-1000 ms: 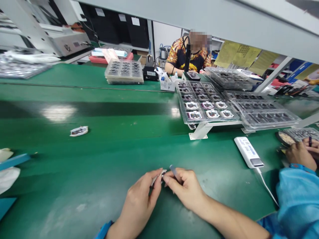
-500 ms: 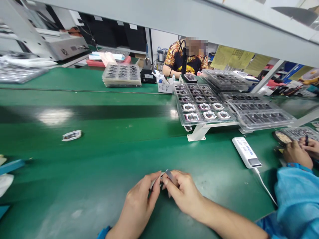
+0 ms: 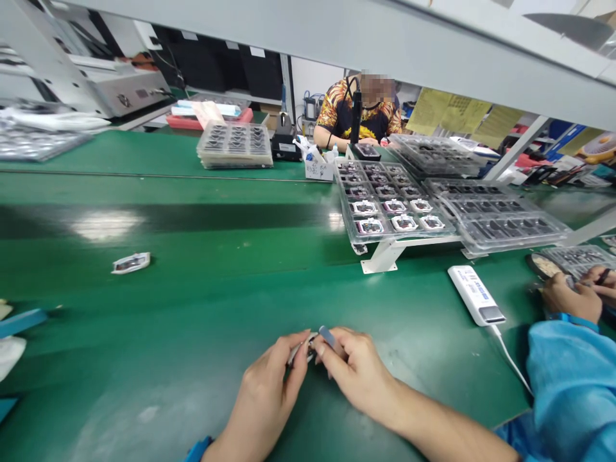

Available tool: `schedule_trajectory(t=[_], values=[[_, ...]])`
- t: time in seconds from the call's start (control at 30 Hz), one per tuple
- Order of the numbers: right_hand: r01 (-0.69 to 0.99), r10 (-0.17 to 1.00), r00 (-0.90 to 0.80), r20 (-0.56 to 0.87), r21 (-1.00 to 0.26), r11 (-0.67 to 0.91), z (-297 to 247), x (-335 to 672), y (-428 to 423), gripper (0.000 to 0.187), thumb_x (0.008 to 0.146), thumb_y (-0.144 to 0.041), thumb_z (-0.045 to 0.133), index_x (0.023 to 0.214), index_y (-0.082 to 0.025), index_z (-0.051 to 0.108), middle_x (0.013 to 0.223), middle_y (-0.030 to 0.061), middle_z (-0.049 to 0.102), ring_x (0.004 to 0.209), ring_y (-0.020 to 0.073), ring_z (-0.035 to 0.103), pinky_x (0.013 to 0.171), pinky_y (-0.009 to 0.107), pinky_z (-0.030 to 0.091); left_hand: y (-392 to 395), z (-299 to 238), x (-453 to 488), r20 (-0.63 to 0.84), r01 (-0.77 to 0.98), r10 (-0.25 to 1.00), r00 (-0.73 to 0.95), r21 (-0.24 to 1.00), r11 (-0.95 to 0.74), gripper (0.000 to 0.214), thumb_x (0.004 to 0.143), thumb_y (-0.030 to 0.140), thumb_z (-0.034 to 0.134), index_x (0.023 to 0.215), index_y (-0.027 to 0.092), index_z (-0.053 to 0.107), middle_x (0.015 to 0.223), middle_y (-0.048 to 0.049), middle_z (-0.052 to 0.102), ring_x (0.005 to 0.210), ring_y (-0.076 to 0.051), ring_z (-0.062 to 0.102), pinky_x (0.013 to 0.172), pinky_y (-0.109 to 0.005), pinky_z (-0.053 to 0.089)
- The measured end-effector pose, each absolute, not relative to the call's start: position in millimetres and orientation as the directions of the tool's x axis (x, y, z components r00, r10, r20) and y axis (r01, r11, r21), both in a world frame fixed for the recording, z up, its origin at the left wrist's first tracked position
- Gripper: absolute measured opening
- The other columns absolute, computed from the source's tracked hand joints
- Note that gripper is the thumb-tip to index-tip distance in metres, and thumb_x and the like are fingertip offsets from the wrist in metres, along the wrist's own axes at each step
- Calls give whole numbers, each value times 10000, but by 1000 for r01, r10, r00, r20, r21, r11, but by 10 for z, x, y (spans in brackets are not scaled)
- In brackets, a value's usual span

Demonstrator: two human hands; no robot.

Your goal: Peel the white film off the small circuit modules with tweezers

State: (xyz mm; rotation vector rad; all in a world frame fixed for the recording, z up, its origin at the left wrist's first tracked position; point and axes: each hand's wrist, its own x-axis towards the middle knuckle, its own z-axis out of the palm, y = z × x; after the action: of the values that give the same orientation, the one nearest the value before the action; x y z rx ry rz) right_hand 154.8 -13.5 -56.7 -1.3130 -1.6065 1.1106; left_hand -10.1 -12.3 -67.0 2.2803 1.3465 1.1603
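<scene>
My left hand (image 3: 269, 388) pinches a small white-rimmed electronic part (image 3: 295, 354) between thumb and fingertips, low over the green bench. Fingers cover most of this part, so its inside is hard to make out. My right hand (image 3: 363, 378) is closed around a slim grey tool (image 3: 328, 336), whose flat, rounded end sticks up past the index finger. The tool's other end is hidden by the hand. The right fingertips touch or nearly touch the part's right edge. Farther left, a similar white-framed part (image 3: 131, 263) lies on the green belt (image 3: 231, 250).
A clear tray (image 3: 349, 221) of white-framed parts rests on a raised stand (image 3: 380, 256), beside more trays (image 3: 510, 224). A white corded device (image 3: 476, 295) lies at right. A co-worker's hands (image 3: 572, 298) work at far right; another person (image 3: 359, 119) sits opposite. A shelf beam (image 3: 308, 38) crosses overhead.
The white-framed part on the belt has slid a little left. My hands stay almost in place, with a slight shift at the held part. The right-hand co-worker's hands have moved slightly.
</scene>
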Motion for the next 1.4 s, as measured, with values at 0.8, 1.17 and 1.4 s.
schedule_trajectory(t=[0.8,1.17,1.4], values=[[232,939,239,248,-953,193,-804,1815,254,258,928,-387,588,784,-206,703,981,64,600,962,204,606,820,319,497,-18,-552,-120,-175,167,973,148,974,150,349,852,514,577,872,181,680,720,-41,735,527,-163,609,499,-267,523],[393,952,123,280,-895,213,-750,1866,260,233,906,-360,655,737,-200,657,802,29,626,702,160,602,651,291,508,-50,-468,-135,-376,-34,902,212,920,391,318,856,480,668,917,168,665,744,-26,754,504,-90,524,470,-190,329],[106,777,-33,629,-771,628,-570,1697,-56,77,850,-201,766,863,-259,717,822,23,730,768,192,721,719,342,606,-37,-417,-112,-446,-56,869,215,882,467,382,773,529,703,865,161,658,577,63,600,489,-78,490,489,-184,291]])
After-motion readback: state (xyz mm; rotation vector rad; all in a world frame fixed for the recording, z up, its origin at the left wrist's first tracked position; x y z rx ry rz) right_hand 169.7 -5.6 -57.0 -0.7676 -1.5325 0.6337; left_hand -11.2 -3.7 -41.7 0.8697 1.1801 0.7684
